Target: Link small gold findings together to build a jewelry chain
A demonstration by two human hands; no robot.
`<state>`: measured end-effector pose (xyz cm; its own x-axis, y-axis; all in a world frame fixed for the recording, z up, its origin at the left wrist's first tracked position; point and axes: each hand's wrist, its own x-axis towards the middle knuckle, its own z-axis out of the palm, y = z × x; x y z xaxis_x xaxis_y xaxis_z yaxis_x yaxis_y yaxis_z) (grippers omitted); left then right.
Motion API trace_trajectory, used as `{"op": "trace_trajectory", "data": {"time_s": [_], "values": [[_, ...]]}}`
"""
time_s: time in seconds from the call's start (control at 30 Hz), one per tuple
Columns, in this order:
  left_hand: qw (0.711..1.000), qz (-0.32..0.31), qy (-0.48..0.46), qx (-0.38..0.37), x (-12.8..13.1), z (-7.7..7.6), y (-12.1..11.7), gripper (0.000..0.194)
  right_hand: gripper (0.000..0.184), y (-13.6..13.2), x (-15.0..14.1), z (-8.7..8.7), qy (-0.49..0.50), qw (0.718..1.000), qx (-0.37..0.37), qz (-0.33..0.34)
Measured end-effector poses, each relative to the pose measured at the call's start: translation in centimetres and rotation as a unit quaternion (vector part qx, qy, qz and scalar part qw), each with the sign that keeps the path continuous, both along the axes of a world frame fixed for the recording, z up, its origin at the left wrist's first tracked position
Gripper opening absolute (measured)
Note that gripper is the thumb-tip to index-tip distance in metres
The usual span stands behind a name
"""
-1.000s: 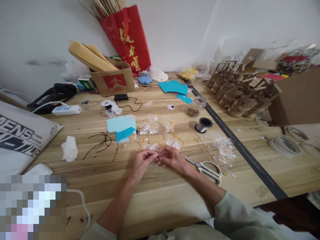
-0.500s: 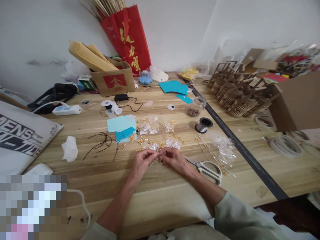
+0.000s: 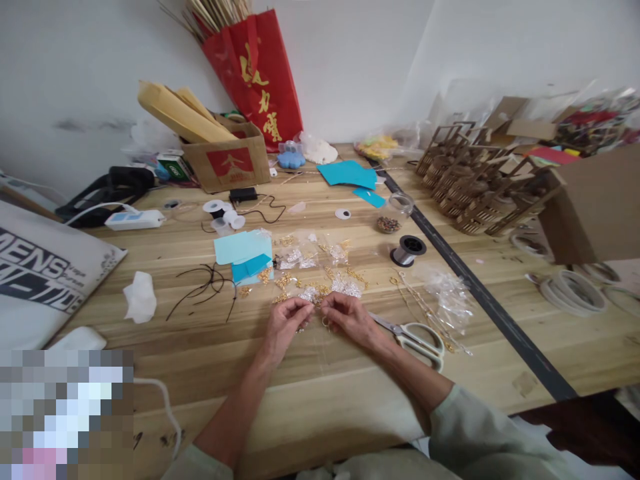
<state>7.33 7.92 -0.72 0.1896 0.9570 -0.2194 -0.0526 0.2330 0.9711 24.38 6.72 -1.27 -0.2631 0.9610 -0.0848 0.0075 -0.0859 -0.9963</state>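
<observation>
My left hand is closed in a pinch, with something too small to name at its fingertips. Facing it, a small gap away, my right hand pinches too; a little ring shows below its fingers, and what else it grips is hidden. Just beyond both hands lie silver beads and gold-coloured findings in loose heaps. Clear little bags of beads are behind these. A pair of scissors with pale handles rests by my right wrist, its blades pointing towards the hand.
A spool of wire and a glass jar of beads stand to the right. Gold chains lie near crumpled plastic bags. Blue card and black cord are on the left. Bamboo lanterns crowd the back right.
The fingertips of my two hands have drawn slightly apart, the right one shifting a little to the right. Things on the table look unmoved.
</observation>
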Motion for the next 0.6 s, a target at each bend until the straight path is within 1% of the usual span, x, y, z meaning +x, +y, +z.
{"op": "trace_trajectory", "data": {"time_s": [0.27,0.6], "values": [[1.0,-0.019,0.0,-0.005,0.06,0.07,0.02,0.029,0.029,0.02,0.01,0.19,0.013,1.0,-0.007,0.005],[0.999,-0.035,0.0,-0.003,0.02,0.08,-0.05,0.028,0.03,0.14,0.01,-0.03,0.039,0.999,-0.009,0.016]]}}
